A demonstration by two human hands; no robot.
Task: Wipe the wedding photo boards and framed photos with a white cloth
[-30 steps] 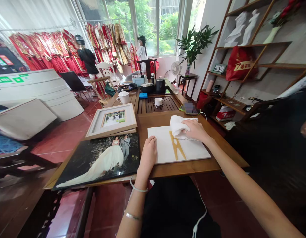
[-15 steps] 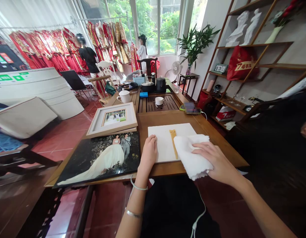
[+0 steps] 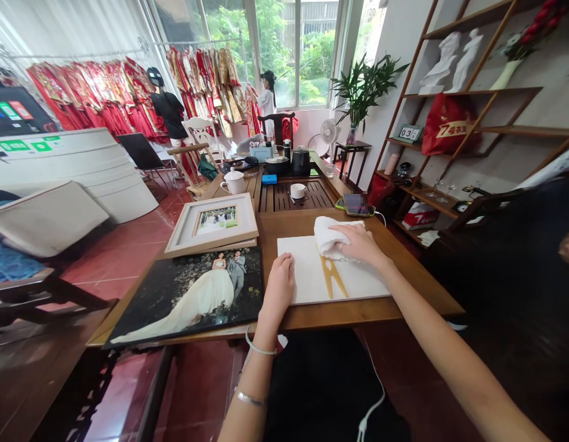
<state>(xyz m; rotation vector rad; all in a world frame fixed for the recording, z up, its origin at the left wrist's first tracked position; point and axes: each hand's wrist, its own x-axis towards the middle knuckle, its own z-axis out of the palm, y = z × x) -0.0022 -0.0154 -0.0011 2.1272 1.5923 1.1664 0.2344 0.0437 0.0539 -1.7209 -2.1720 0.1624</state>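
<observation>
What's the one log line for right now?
left grip: at left edge of white board | right grip: holding white cloth on board | yellow peg-shaped piece: on board, far end at cloth | couple photo: left of board

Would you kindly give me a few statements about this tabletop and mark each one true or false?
1. The right hand holds a bunched white cloth. True.
2. The left hand rests at the left edge of the white board. True.
3. The yellow forked piece is fully in view. False: the cloth hides its upper part.
4. The framed photo lies to the right of the board. False: it lies to the left.
5. A small white cup stands on the slatted tray. True.
</observation>
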